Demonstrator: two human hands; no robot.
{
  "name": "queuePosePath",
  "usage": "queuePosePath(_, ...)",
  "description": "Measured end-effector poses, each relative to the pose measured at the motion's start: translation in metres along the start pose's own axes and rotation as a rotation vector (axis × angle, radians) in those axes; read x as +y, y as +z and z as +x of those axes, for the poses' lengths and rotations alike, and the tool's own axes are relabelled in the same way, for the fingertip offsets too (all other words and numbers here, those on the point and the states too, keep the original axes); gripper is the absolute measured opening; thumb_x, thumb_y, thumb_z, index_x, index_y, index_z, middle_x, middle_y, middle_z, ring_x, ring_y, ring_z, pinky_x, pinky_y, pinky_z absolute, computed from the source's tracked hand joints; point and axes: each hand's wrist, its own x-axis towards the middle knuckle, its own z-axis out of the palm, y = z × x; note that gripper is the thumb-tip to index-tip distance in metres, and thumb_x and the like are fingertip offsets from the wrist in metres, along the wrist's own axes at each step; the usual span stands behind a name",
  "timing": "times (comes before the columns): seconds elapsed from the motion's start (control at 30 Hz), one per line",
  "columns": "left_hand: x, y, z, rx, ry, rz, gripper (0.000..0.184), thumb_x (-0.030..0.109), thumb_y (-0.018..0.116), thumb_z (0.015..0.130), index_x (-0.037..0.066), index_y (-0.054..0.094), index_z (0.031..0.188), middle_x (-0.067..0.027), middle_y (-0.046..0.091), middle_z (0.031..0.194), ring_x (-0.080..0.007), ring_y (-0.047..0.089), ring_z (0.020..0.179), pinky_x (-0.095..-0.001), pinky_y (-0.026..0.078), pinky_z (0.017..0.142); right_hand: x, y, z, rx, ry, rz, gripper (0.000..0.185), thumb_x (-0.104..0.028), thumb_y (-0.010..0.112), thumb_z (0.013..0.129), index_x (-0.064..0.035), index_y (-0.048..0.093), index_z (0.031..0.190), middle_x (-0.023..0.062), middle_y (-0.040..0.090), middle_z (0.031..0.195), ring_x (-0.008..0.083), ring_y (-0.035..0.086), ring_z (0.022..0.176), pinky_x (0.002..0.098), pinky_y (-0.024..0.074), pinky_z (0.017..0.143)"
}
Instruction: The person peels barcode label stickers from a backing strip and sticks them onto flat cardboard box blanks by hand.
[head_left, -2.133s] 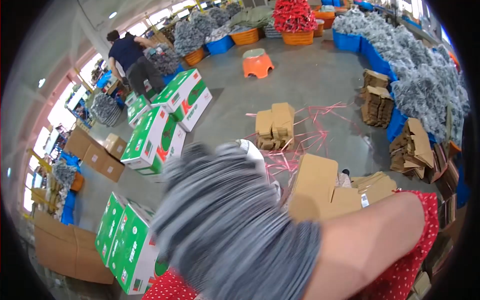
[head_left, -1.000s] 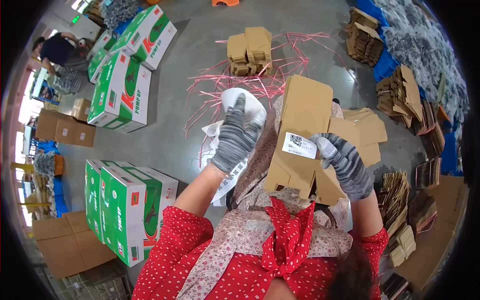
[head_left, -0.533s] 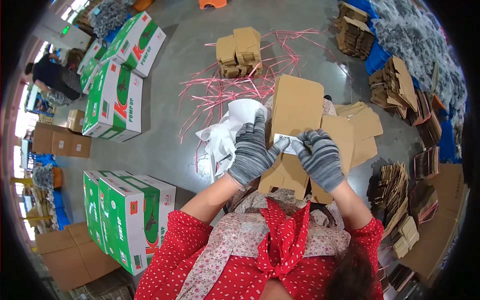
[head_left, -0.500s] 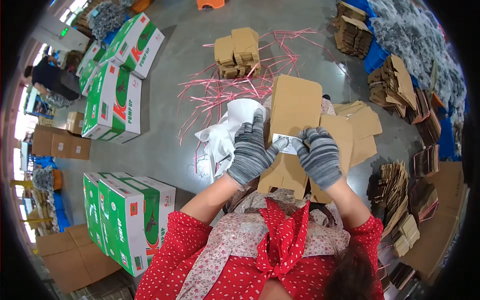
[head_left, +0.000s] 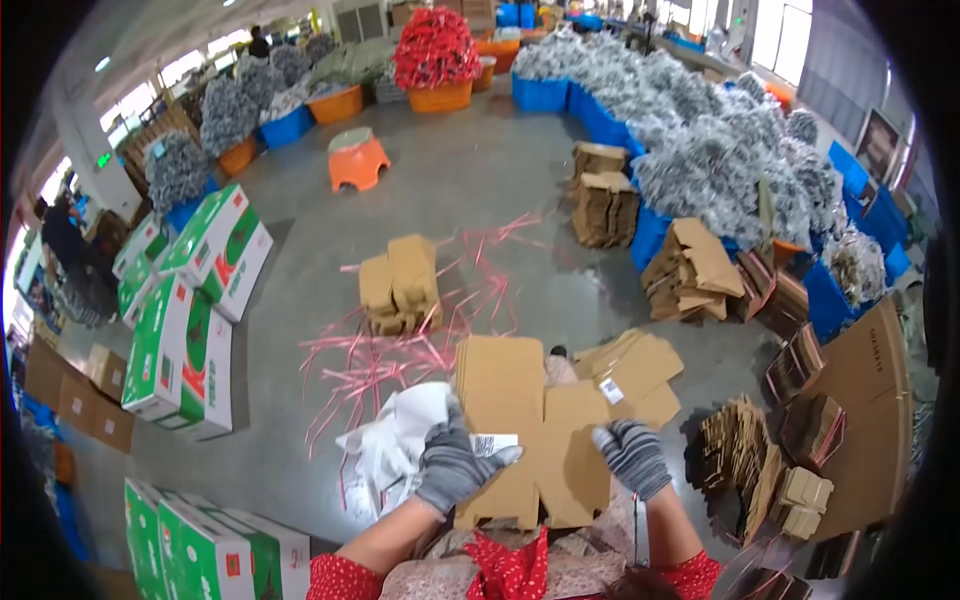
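A flat brown cardboard piece (head_left: 500, 385) lies over my lap, with a white QR-code label (head_left: 494, 443) on it. My left hand (head_left: 455, 462), in a grey striped glove, rests at its left edge, thumb stretched over the label and apart from the fingers. White paper (head_left: 403, 430) lies crumpled beside this hand. My right hand (head_left: 634, 458), gloved alike, is at the right edge of the cardboard, fingers slightly bent and holding nothing visible. More flat cardboard (head_left: 645, 365) lies beyond it, bearing another small label (head_left: 610, 391).
Ahead are a cardboard stack (head_left: 400, 290), pink straps (head_left: 375, 375) and an orange stool (head_left: 357, 165). Green-and-white boxes (head_left: 190, 350) stand left, near a person (head_left: 68, 245). Blue bins (head_left: 600, 120) with silvery material and further cardboard stacks (head_left: 690, 275) line the right.
The view has tilted up, showing more of the hall. My right hand has left the label and moved to the right. My left hand stays by the label.
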Motion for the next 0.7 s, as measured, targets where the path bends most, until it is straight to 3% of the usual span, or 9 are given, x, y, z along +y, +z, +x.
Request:
queuePosePath(0.03, 0.007, -0.008, -0.002, -0.127, -0.181, -0.049, 0.126, 0.062, 0.076, 0.06, -0.011, 0.013, 0.141, -0.0252, 0.047, 0.13, -0.0353, 0.053, 0.112, -0.0399, 0.044, 0.093, -0.005, 0.001, -0.001, 0.088, -0.03, -0.023, 0.034, -0.034, 0.063, 0.082, -0.0013, 0.063, 0.088, 0.0193, 0.064, 0.084, 0.0349, 0.062, 0.081, 0.0434, 0.0494, 0.071)
queuePosePath(0.1, 0.008, -0.013, -0.005, -0.098, -0.153, -0.133, 0.125, 0.06, 0.077, 0.06, -0.011, 0.013, 0.141, -0.0256, 0.046, 0.131, -0.036, 0.052, 0.114, -0.0399, 0.043, 0.095, -0.008, 0.001, -0.002, 0.187, -0.057, -0.048, 0.035, -0.035, 0.063, 0.083, -0.0001, 0.063, 0.09, 0.0195, 0.064, 0.085, 0.0347, 0.062, 0.082, 0.0434, 0.0497, 0.072)
queuePosePath(0.23, 0.007, -0.017, -0.003, -0.081, -0.159, -0.277, 0.123, 0.055, 0.079, 0.061, -0.011, 0.014, 0.141, -0.0265, 0.044, 0.133, -0.0373, 0.048, 0.119, -0.0396, 0.04, 0.1, -0.008, -0.001, -0.001, -0.001, 0.049, -0.035, 0.04, -0.036, 0.061, 0.084, 0.0023, 0.062, 0.093, 0.0226, 0.063, 0.087, 0.0359, 0.062, 0.085, 0.0432, 0.0496, 0.076)
queuePosePath(0.37, 0.007, -0.018, -0.006, -0.093, -0.206, -0.275, 0.116, 0.05, 0.079, 0.065, -0.01, 0.016, 0.141, -0.0261, 0.044, 0.132, -0.0364, 0.048, 0.12, -0.0383, 0.04, 0.1, -0.014, -0.003, -0.006, 0.072, 0.011, -0.002, 0.035, -0.026, 0.063, 0.085, 0.002, 0.06, 0.106, 0.0182, 0.064, 0.093, 0.03, 0.063, 0.088, 0.0387, 0.0502, 0.08)
queuePosePath(0.47, 0.002, -0.016, -0.005, -0.019, -0.141, -0.341, 0.103, 0.04, 0.079, 0.071, -0.009, 0.021, 0.14, -0.0251, 0.045, 0.132, -0.0341, 0.05, 0.118, -0.0373, 0.041, 0.099, -0.011, -0.001, -0.003, 0.041, 0.072, 1.112, 0.035, -0.011, 0.065, 0.084, 0.0006, 0.055, 0.116, 0.0092, 0.062, 0.101, 0.0199, 0.06, 0.092, 0.032, 0.0493, 0.083)
queuePosePath(0.5, -0.01, -0.008, -0.004, 0.078, -0.12, -0.501, 0.093, 0.034, 0.077, 0.074, -0.008, 0.024, 0.139, -0.0244, 0.047, 0.131, -0.0327, 0.051, 0.117, -0.0367, 0.041, 0.099, 0.003, 0.003, 0.002, 0.047, 0.066, 1.112, 0.035, -0.011, 0.065, 0.084, 0.0006, 0.055, 0.116, 0.0092, 0.062, 0.101, 0.0199, 0.06, 0.092, 0.032, 0.0493, 0.083)
queuePosePath(0.57, -0.035, 0.004, 0.001, 0.267, -0.078, -0.822, 0.074, 0.02, 0.073, 0.08, -0.006, 0.032, 0.137, -0.0229, 0.049, 0.129, -0.03, 0.053, 0.116, -0.0355, 0.042, 0.098, 0.069, 0.023, 0.021, 0.429, 0.193, 1.191, 0.044, 0.001, 0.064, 0.082, -0.0014, 0.05, 0.124, 0.0033, 0.058, 0.108, 0.0143, 0.055, 0.095, 0.0274, 0.0474, 0.084)
queuePosePath(0.63, -0.061, -0.004, 0.011, 0.271, -0.1, -0.791, 0.068, 0.012, 0.069, 0.081, -0.005, 0.033, 0.137, -0.02, 0.051, 0.129, -0.0286, 0.054, 0.114, -0.0361, 0.042, 0.098, 0.15, 0.053, 0.05, 0.76, 0.253, 1.21, 0.037, -0.006, 0.066, 0.081, -0.0026, 0.057, 0.117, 0.005, 0.064, 0.099, 0.013, 0.059, 0.085, 0.0278, 0.049, 0.075)
queuePosePath(0.7, -0.077, -0.017, 0.015, 0.282, -0.119, -0.762, 0.063, 0.004, 0.065, 0.083, -0.005, 0.033, 0.137, -0.0172, 0.052, 0.128, -0.0272, 0.056, 0.111, -0.0367, 0.043, 0.098, 0.216, 0.068, 0.059, 0.798, 0.474, 1.241, 0.038, -0.004, 0.065, 0.08, -0.0022, 0.057, 0.117, 0.0057, 0.064, 0.101, 0.014, 0.059, 0.087, 0.0278, 0.0491, 0.077)
